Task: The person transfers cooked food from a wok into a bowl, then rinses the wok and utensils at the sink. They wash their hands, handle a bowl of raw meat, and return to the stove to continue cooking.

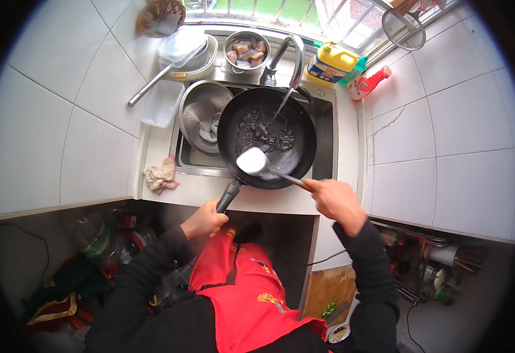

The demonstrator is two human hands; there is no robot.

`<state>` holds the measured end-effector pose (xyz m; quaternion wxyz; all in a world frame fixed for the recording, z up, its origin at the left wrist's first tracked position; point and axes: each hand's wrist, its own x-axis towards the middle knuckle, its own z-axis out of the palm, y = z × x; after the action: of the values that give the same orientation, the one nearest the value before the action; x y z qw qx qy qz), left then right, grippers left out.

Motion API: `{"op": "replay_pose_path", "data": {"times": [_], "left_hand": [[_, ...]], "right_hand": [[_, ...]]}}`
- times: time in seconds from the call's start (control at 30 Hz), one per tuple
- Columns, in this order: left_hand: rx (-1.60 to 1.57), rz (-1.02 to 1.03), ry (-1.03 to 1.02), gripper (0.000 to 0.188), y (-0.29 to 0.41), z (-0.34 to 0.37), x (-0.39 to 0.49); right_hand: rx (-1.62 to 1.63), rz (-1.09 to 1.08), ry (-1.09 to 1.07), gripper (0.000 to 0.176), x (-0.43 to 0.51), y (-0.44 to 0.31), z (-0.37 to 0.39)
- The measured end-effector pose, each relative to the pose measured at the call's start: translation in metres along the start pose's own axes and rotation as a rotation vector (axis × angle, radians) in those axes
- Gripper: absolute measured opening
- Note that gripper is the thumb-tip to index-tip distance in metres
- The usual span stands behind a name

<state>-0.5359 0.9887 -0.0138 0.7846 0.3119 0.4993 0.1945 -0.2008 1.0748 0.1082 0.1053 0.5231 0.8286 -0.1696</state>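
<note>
A black wok rests over the sink, with water running into it from the chrome faucet. My left hand grips the wok's black handle. In my right hand is a wok spatula, its pale, bright blade over the near side of the wok. Water ripples in the middle of the pan, and whitish foam or glare shows near the blade. Left of the wok, a metal bowl sits in the sink with a pale cloth-like item inside.
Behind the sink stands a pot of meat or fish chunks. Cleaning bottles, including a yellow jug, line the back right. A clear plastic box and a crumpled rag lie left. A cutting board with chopped greens is low right.
</note>
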Motion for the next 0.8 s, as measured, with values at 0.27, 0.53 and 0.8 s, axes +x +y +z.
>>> {"op": "replay_pose_path", "data": {"times": [0.27, 0.53, 0.8], "left_hand": [[0.085, -0.039, 0.010, 0.041, 0.011, 0.002, -0.011], [0.044, -0.041, 0.024, 0.047, 0.002, -0.001, -0.005], [0.026, -0.008, 0.020, 0.055, -0.006, -0.001, 0.000]], "right_hand": [[-0.125, 0.233, 0.213, 0.021, 0.028, 0.052, 0.014], [0.321, -0.003, 0.313, 0.037, 0.067, 0.029, 0.091], [0.204, 0.174, 0.487, 0.039, 0.063, 0.063, 0.097]]}}
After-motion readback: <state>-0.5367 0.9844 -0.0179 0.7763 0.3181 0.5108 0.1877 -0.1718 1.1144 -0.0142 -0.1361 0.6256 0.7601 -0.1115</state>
